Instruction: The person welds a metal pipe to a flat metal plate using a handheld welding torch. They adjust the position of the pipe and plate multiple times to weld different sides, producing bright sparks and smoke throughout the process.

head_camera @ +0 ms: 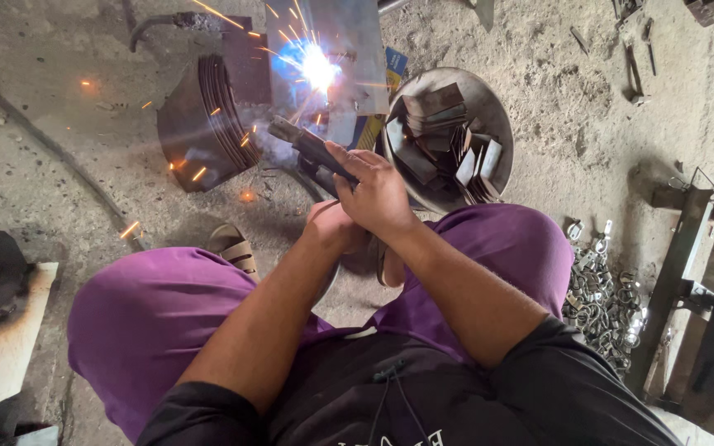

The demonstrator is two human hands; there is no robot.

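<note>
Head view: right hand [378, 194] fingers wrapped on welding holder [311, 149], left hand [332, 227] bracing, grip unclear; arc [320, 68] lit on plate [332, 58], weld underway; cut pieces wait in bowl [489, 99].

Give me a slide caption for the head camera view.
Right hand grips a welding electrode holder, left hand beneath it, sparks flying off a metal plate beside a pan of steel pieces.

Two bare hands [365, 202], one dark welding electrode holder [311, 149], one round metal bowl [493, 111] right of it, one sandal [233, 248].
</note>
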